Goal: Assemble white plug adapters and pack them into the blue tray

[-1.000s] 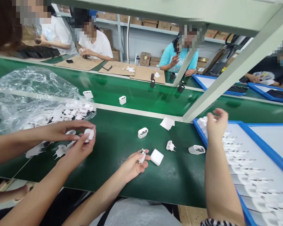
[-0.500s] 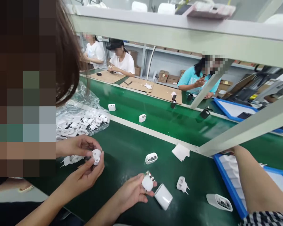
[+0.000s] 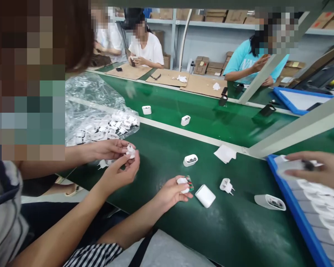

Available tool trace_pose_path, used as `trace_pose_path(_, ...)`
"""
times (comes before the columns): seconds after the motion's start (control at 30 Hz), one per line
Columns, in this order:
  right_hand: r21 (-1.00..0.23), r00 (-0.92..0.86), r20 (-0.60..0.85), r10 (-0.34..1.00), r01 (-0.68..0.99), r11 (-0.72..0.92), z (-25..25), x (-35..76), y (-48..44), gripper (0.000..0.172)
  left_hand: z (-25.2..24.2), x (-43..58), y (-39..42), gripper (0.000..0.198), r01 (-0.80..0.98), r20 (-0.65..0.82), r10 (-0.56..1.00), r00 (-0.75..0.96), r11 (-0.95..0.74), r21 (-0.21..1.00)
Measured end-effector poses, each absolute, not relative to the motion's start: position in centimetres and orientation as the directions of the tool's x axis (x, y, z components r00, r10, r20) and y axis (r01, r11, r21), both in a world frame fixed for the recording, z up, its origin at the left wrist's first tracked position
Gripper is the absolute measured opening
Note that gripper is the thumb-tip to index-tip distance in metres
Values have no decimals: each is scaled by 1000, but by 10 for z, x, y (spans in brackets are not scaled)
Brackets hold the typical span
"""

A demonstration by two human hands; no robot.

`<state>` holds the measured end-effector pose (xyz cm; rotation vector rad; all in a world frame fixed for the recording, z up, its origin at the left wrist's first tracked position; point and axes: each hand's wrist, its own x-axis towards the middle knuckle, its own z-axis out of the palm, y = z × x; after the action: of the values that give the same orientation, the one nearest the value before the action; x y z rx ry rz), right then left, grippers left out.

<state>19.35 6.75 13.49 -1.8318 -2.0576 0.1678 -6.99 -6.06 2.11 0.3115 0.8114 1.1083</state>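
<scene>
My left hand (image 3: 172, 194) is closed on a white plug adapter (image 3: 183, 181) with a green circuit board at its outer end. At the right, my right hand (image 3: 323, 167) grips a white oval housing (image 3: 291, 167) with something dark at its near end, smeared by motion. It is above a blue-rimmed tray (image 3: 288, 200) of white parts. Close to my left fingers lies a glossy white housing (image 3: 205, 195). A loose white plug adapter (image 3: 227, 185) with two pins lies right of that. Two open housings, one upper (image 3: 190, 160) and one right (image 3: 270, 202), show parts inside.
A co-worker's hands (image 3: 122, 159) at left hold a white plug piece, beside a plastic bag (image 3: 100, 96) with many white parts. White paper (image 3: 225, 153) lies near the pale rail. Two white housings sit on the green belt (image 3: 161, 107). A slanted post (image 3: 295, 129) rises at right.
My right hand has come back from the far end of the tray and shows a white housing in its grip. The adapter in my left hand has turned, showing the green board. The view has shifted.
</scene>
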Motion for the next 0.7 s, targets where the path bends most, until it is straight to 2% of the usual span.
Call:
trace_pose_path(0.1, -224, -265, -90, 960, 945, 239, 106, 136, 54, 25, 24, -70, -66, 19, -639, -390, 890, 236, 445, 628)
trace_pose_path(0.17, -257, -382, -134, 914, 904, 341, 80, 100, 47, 27, 26, -69, -69, 19, -646, -369, 894, 256, 442, 623)
trace_pose_path(0.23, -284, -439, -82, 895, 871, 401, 60, 78, 41, 31, 28, -68, -72, 26, -663, -368, 886, 283, 458, 592)
trace_pose_path(0.33, -330, -434, 92, 896, 836, 439, 54, 75, 27, 44, 30, -66, -74, 37, -689, -372, 874, 313, 478, 544)
trace_pose_path(0.4, -472, -423, 153, 893, 763, 442, 63, 82, 13, 49, 32, -64, -74, 41, -697, -358, 878, 317, 472, 540)
trace_pose_path(0.47, -689, -480, 86, 873, 605, 400, 72, 88, -5, 48, 36, -63, -73, 41, -696, -337, 884, 324, 464, 548)
trace_pose_path(0.53, -865, -578, -13, 816, 416, 280, 75, 90, -21, 44, 40, -60, -72, 36, -682, -314, 886, 342, 464, 566)
trace_pose_path(0.6, -950, -634, -36, 773, 261, 170, 72, 90, -32, 43, 44, -57, -70, 26, -653, -297, 882, 366, 471, 594)
trace_pose_path(0.7, -986, -618, -8, 786, 135, 96, 66, 87, -41, 45, 50, -51, -67, 22, -618, -300, 880, 367, 472, 629)
